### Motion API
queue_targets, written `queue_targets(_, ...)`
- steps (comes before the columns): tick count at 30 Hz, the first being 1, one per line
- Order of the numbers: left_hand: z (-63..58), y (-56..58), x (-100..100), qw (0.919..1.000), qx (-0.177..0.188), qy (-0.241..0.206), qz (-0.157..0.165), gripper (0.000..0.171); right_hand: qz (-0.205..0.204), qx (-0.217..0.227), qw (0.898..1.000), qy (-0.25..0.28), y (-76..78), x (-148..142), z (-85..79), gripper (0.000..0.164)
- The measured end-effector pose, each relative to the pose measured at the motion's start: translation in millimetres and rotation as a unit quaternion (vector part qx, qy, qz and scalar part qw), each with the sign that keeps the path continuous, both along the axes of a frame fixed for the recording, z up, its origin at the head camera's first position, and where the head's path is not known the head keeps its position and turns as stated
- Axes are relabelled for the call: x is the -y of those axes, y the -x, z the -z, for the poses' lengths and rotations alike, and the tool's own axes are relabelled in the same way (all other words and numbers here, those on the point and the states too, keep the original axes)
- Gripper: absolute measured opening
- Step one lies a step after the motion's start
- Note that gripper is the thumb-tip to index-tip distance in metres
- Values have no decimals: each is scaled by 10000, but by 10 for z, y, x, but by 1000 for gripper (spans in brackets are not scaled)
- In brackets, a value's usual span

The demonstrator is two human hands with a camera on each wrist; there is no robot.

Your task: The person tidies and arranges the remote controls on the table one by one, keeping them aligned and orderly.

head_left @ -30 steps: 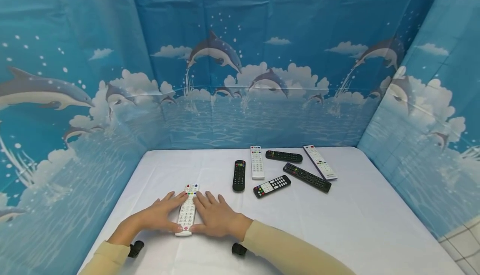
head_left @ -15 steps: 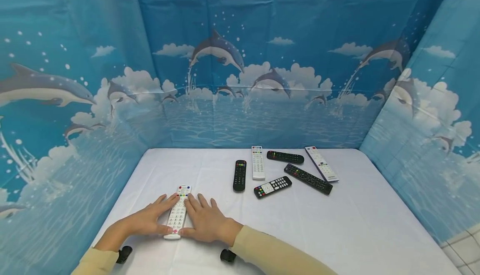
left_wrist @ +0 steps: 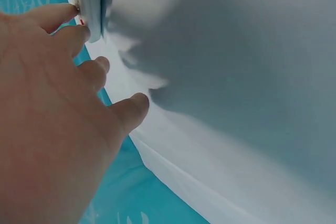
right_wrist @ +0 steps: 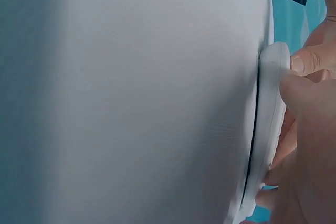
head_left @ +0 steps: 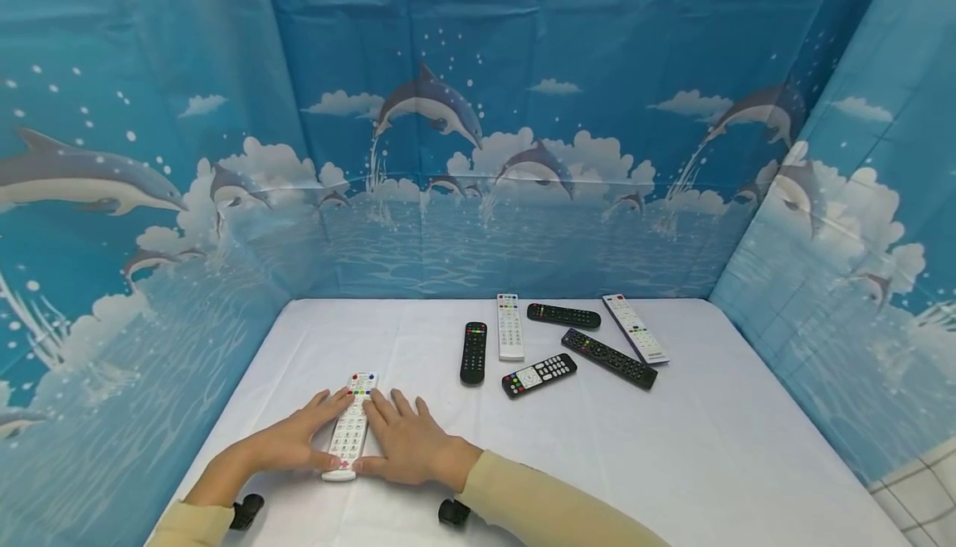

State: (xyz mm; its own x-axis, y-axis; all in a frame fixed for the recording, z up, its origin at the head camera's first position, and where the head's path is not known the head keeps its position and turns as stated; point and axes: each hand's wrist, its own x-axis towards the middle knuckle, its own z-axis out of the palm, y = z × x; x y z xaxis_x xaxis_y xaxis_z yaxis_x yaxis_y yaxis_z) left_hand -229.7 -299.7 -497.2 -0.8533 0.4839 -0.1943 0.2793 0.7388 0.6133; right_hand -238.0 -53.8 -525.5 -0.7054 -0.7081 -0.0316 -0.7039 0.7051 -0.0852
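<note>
Head view: left hand (head_left: 284, 442) and right hand (head_left: 412, 447), fingers spread apart, touch one white remote (head_left: 350, 432) between them; two more white remotes (head_left: 510, 333), four black remotes (head_left: 474, 354) lie farther right.

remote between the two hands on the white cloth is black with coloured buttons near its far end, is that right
No, the colour is wrong: the head view shows the remote between the left hand and right hand on the white cloth is white, with coloured buttons near its far end.

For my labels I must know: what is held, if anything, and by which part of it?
The nearest white remote, by its long sides, between left hand and right hand.
</note>
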Motion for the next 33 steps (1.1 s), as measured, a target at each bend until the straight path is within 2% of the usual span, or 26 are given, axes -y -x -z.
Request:
queue_targets(3,-33,21,-35,9999,-54,-72,125,99,-73,-49,9999,92,39,-30,15,92)
queue_targets(6,-58,85,-111,9995,-255,-21,209,94,-78,-151,9998,145,102,-99,4,88)
queue_targets(11,-68,235,-256,9975,-660,255,71,91,62,-424,9990,93,273,-273,-60,84)
queue_targets(16,-41,389,-431,9961,-810,343,-49,91,387,-512,9979,24,490,-555,-104,81)
queue_targets(23,-37,636,-722,9913,-1160,625,4,92,882,-465,9950,72,767,-1001,-159,78)
queue_targets(33,-54,902,-1092,9877,-1264,911,93,89,1375,-297,9899,157,1014,-1376,-127,76)
